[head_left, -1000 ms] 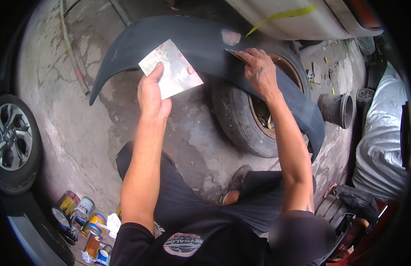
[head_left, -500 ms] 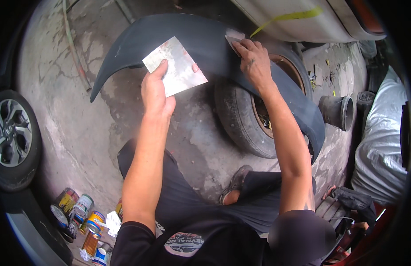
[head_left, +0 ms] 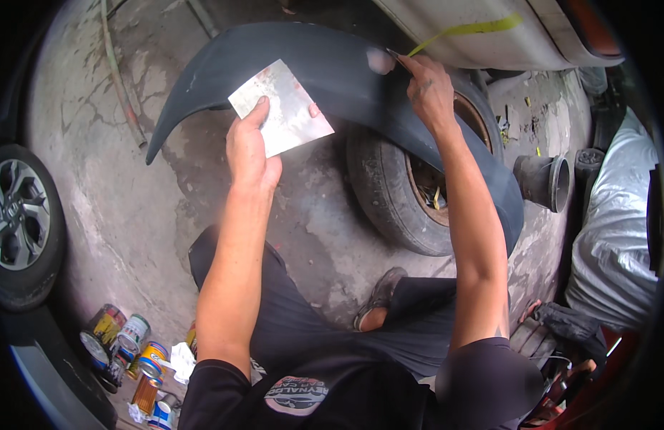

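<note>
My left hand (head_left: 252, 149) holds a pale square board (head_left: 292, 118), its thumb lying on the top face. Whitish and pink smears mark the board. A curved dark grey fender-like panel (head_left: 296, 54) spans the far side in front of me, and a pale pink filler patch (head_left: 380, 61) sits on it. Just right of the patch, my right hand (head_left: 430, 89) pinches a thin spreader (head_left: 396, 56), seen nearly edge-on. Whether its edge touches the panel I cannot tell. The panel rests over an old tyre (head_left: 389, 197) with a rusty rim.
Several paint cans (head_left: 135, 333) stand at lower left, beside a car wheel (head_left: 20, 215). A black pipe piece (head_left: 543, 183) lies right of the tyre. A white vehicle body part (head_left: 482, 46) with yellow tape is at far right, above a silvery cover (head_left: 611, 236).
My right hand has moved right with the spreader, tilting it more edge-on and uncovering the pink patch. The left hand and board have barely moved.
</note>
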`<state>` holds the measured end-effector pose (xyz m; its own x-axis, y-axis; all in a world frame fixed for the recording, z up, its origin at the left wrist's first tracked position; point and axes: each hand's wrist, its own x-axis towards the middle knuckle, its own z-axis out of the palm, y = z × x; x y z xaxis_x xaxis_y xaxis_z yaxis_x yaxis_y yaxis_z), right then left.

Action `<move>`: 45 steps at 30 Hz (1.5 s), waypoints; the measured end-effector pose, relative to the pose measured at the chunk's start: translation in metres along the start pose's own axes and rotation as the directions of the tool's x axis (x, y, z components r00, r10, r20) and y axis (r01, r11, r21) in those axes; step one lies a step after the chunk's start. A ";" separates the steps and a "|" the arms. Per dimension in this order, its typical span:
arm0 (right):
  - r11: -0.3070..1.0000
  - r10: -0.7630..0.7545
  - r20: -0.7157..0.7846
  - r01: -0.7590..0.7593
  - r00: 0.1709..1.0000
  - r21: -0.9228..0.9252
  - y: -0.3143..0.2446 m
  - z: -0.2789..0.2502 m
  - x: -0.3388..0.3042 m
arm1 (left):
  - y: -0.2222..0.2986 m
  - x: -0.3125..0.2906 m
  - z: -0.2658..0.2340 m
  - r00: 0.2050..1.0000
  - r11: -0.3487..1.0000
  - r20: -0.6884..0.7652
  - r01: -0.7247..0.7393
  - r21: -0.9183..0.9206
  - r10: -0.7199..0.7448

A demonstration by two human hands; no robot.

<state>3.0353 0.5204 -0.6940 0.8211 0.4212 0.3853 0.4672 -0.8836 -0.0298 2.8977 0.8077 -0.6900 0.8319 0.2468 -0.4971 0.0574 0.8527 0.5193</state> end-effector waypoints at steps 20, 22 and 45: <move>0.943 -0.072 0.226 -0.008 0.972 0.333 -0.152 -0.051 0.011 | 0.042 0.015 -0.031 0.952 0.959 -0.234 -0.238 -0.153 0.199; 0.948 -0.081 0.253 -0.004 0.964 0.319 -0.157 -0.049 0.018 | 0.042 0.016 -0.030 0.949 0.957 -0.247 -0.241 -0.160 0.198; 0.964 -0.233 0.104 0.215 0.967 0.159 -0.189 -0.014 -0.009 | 0.045 0.024 -0.040 0.968 0.946 -0.188 -0.212 -0.246 0.168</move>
<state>2.9350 0.6807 -0.6794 0.7192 0.6342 0.2838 0.6788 -0.7285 -0.0922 2.8984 0.8701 -0.7065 0.7107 0.4691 -0.5243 -0.2580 0.8671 0.4261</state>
